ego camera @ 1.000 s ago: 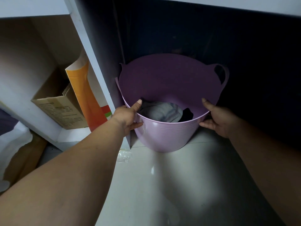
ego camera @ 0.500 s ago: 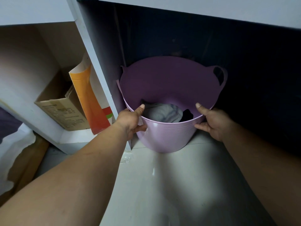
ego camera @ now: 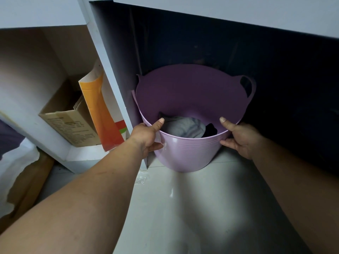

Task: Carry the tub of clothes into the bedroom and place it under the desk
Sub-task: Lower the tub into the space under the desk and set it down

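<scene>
A lilac plastic tub with two loop handles stands on the pale floor, inside the dark opening under the white desk. Grey and dark clothes lie at its bottom. My left hand grips the tub's near left rim, thumb inside, fingers on the outer wall. My right hand holds the near right rim the same way. The tub's left side sits close to the desk's white side panel.
Left of the panel is a shelf compartment with a brown cardboard box and an orange and white carton leaning on the panel. A crumpled bit of clear plastic lies on the floor. White cloth is at far left.
The view has drawn back slightly and both hands have slid a little nearer along the rim. The tub stays in the same place under the desk.
</scene>
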A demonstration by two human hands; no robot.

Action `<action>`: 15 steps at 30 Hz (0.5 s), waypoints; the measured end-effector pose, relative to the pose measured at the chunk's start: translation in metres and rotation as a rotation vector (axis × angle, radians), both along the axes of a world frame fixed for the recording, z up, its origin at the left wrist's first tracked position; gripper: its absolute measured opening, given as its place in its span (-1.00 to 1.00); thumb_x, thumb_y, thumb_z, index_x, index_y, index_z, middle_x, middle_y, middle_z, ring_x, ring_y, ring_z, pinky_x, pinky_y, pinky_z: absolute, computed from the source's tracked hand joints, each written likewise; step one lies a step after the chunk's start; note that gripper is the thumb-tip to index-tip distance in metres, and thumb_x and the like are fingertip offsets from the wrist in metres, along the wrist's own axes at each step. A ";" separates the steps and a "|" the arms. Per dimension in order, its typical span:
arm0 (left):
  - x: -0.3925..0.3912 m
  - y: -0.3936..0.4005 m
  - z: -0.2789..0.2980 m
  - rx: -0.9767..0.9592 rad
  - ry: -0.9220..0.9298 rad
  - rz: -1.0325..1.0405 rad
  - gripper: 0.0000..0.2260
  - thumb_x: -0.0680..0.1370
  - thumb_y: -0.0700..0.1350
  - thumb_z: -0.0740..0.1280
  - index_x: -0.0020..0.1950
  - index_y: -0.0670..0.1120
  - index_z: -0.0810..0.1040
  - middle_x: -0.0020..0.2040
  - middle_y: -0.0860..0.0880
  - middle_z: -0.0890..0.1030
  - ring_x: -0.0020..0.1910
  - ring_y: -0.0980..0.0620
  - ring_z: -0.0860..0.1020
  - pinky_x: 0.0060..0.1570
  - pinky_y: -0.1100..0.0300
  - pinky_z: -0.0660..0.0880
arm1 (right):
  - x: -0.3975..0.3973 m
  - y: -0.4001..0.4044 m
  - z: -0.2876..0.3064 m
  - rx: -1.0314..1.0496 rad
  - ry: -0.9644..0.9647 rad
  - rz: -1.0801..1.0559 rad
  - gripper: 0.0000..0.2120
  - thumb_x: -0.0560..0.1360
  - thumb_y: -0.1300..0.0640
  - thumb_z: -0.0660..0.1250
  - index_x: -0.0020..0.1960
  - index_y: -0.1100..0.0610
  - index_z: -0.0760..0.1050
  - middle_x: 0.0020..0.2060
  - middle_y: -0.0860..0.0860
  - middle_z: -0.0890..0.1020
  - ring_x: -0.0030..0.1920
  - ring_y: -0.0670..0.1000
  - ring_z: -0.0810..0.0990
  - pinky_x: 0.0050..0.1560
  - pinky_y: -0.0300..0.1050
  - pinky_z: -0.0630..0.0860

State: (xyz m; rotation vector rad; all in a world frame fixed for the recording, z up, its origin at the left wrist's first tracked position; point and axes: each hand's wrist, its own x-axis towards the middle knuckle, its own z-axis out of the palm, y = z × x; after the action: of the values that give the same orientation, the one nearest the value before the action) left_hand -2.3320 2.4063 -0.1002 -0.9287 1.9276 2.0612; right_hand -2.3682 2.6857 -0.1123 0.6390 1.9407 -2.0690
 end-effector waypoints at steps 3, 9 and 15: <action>0.000 0.001 0.000 -0.002 0.000 0.000 -0.49 0.45 0.20 0.52 0.23 -0.03 0.45 0.27 -0.07 0.48 0.11 -0.27 0.69 -0.20 0.04 0.73 | 0.000 0.001 0.000 0.009 -0.007 0.003 -0.45 0.50 -0.07 0.55 0.42 0.05 0.53 0.39 0.03 0.60 0.35 0.15 0.62 -0.05 -0.01 0.71; 0.002 -0.001 -0.002 -0.056 -0.037 0.005 -0.19 0.41 0.30 0.50 0.55 -0.06 0.39 0.32 -0.05 0.45 -0.09 -0.20 0.75 -0.13 0.02 0.73 | 0.003 0.003 0.000 0.032 -0.028 -0.005 -0.40 0.49 -0.15 0.53 0.45 0.04 0.52 0.40 0.06 0.60 0.33 0.21 0.64 0.13 0.09 0.70; 0.004 -0.002 0.001 -0.067 -0.018 0.001 -0.34 0.43 0.31 0.48 0.39 -0.04 0.49 0.26 -0.05 0.46 -0.12 -0.19 0.76 -0.08 -0.01 0.73 | 0.006 0.002 0.005 0.039 -0.042 0.000 -0.41 0.49 -0.16 0.53 0.42 0.05 0.54 0.39 0.07 0.61 0.36 0.25 0.62 0.00 0.03 0.70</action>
State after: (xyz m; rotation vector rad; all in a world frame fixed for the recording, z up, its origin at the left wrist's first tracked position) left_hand -2.3276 2.4042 -0.0995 -0.9587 1.9993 1.9931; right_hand -2.3625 2.6880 -0.1069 0.6854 1.9617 -2.0058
